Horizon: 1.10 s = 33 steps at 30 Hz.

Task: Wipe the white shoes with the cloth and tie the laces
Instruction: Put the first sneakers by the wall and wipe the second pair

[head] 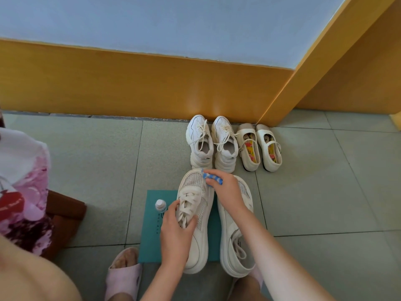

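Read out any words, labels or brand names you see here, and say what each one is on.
Nothing reads clearly.
Teal mat: a line of small dark print, too small to read.
White sneakers by the wall: small dark heel tags, too small to read.
Bottle: no legible label.

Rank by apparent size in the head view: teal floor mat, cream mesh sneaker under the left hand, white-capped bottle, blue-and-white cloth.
1. teal floor mat
2. cream mesh sneaker
3. white-capped bottle and blue-and-white cloth: unranked; right hand hides most of it.
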Tool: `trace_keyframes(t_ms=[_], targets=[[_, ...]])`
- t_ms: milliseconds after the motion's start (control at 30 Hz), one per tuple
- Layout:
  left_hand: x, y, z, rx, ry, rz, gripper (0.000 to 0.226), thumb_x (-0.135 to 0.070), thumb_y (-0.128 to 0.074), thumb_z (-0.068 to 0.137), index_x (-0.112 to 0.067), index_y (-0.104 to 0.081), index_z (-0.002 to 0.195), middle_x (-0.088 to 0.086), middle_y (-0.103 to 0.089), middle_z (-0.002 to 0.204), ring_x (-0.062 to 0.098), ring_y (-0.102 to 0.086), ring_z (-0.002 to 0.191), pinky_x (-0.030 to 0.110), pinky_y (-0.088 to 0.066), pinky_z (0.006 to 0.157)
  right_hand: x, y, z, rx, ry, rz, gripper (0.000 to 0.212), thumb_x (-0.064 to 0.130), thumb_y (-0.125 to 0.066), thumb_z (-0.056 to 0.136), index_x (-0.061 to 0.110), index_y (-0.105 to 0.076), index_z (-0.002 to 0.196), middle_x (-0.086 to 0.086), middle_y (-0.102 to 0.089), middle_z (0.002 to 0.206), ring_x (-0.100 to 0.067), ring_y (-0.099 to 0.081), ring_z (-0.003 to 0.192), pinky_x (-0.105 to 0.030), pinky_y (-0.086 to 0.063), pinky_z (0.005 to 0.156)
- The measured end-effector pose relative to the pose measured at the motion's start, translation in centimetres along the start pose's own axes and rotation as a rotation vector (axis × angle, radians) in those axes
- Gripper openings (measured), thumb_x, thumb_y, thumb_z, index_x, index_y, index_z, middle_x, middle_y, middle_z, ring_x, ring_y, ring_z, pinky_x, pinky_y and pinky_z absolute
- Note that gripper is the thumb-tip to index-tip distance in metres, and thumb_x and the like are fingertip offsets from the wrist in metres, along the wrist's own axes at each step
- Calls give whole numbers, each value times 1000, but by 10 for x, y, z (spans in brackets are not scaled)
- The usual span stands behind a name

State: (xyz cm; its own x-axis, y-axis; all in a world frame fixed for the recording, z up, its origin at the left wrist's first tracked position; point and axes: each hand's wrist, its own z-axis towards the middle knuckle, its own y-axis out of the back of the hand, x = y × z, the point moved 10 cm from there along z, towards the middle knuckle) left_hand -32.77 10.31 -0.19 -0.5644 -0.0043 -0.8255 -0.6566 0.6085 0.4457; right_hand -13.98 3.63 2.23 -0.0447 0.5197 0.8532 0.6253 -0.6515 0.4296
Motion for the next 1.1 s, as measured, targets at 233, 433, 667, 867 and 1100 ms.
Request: trace_keyframes(t_ms=[233, 433, 667, 867, 1100], targets=[[0, 0, -1, 0, 2, -2, 57, -26, -73, 78, -19, -48, 129, -1, -56, 123, 15, -52, 111, 24, -39, 87, -15, 3, -33, 46, -41, 0, 28, 2, -63, 86, 17, -71, 108, 9, -64, 104, -4, -58, 97, 1, -40, 77], [-1, 0, -2, -3, 12, -14, 57, -27, -73, 78, -21, -48, 129, -3, -55, 124, 13, -51, 113, 29, -42, 95, 21, 24, 18, 113, 14, -88, 26, 6, -59, 89, 14, -69, 112, -3, -65, 111, -11, -59, 98, -4, -42, 71], [-2, 2, -3, -13, 14, -24, 57, -25, -73, 78, -21, -48, 129, -3, -55, 124, 14, -52, 113, 34, -44, 98, 61, -50, 63, 478, 135, -426, 27, 4, -60, 88, 10, -69, 113, -9, -64, 116, -19, -57, 107, -24, -42, 86], [-1, 1, -4, -18, 25, -36, 57, -23, -73, 78, -21, -49, 130, -5, -55, 122, 13, -52, 112, 31, -43, 97, 43, -54, 64, 518, 136, -526, 26, 9, -63, 87, 11, -69, 112, -9, -66, 112, -19, -58, 103, -26, -43, 85], [-4, 2, -5, -28, -11, -18, 52, -21, -72, 78, -22, -51, 126, -6, -57, 118, 12, -54, 108, 33, -46, 94, 26, -21, 43, 343, 50, -298, 27, 9, -59, 90, 12, -66, 117, 3, -60, 112, -8, -52, 107, -17, -36, 87]])
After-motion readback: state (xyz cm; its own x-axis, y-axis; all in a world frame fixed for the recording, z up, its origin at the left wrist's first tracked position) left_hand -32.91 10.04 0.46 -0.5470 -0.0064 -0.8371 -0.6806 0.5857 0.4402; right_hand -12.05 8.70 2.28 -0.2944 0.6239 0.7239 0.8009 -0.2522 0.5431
